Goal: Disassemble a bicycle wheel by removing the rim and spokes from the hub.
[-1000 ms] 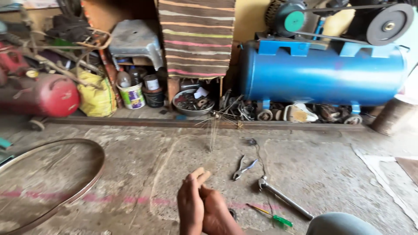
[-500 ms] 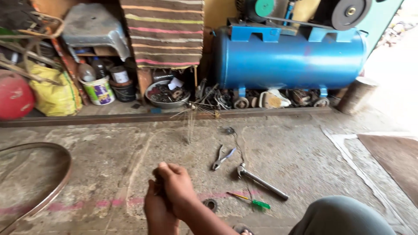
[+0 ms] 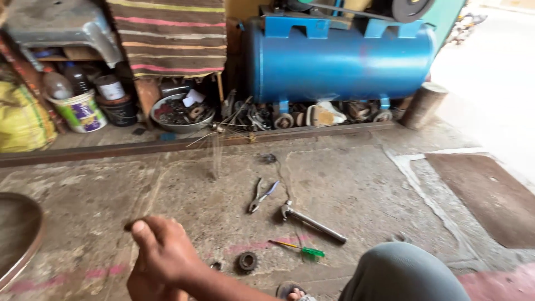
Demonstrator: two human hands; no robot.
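Holding thin metal wires (image 3: 214, 146), the right hand (image 3: 164, 251) sits low in the view with its thumb pressed down on the curled fingers, pinching the near ends of the wires. The wires are blurry and hard to see. They run up and away from the hand toward a messy bunch by the metal bowl (image 3: 178, 114). The left hand (image 3: 146, 285) peeks out just under the right hand. Most of it is hidden, so I cannot tell if it is spread or closed.

Just to the right of the hands, on the grey floor (image 3: 356, 184), lies a small dark gear (image 3: 247, 261). A little farther right is a screwdriver (image 3: 298, 248) with a green handle. Past that lie a hammer (image 3: 312, 222) and a pair of pliers (image 3: 261, 196), close to each other. The person's knee (image 3: 404, 274) in grey cloth is at the right of the hands. A round metal rim (image 3: 22, 239) lies to the left of the hands.

Far from the hands, across the floor, stands a big blue tank (image 3: 340, 58). Left of it are a striped cloth (image 3: 170, 36), a white bucket (image 3: 82, 111), and a yellow bag (image 3: 22, 122).
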